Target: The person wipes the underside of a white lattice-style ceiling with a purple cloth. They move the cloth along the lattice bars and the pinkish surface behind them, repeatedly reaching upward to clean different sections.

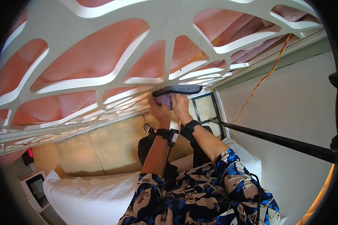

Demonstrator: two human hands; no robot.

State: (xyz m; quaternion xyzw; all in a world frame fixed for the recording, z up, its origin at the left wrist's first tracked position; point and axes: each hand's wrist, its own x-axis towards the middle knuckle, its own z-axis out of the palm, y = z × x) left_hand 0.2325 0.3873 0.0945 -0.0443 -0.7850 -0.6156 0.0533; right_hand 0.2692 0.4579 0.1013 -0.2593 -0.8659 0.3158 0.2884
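Both my hands are raised in front of my chest, close to the white lattice panel (169,67). Between them is a soft item, possibly a slipper (183,89), with a flat grey face edged in black and a purple part (164,99) below. My left hand (158,111), blurred, grips the purple part from the left. The fingers of my right hand (181,105) close on it from the right, just under the grey face. Black straps circle both wrists, and a small white device sits at the left one. Some fingers are hidden behind the item.
Pink fabric (93,53) shows behind the lattice. A white-covered bed (101,191) lies beneath me, with tan floor (76,153) beyond. A black bar (270,137) crosses at right, near a hanging red-yellow cord (264,77) and a pale wall. A black-framed rack (205,108) stands ahead.
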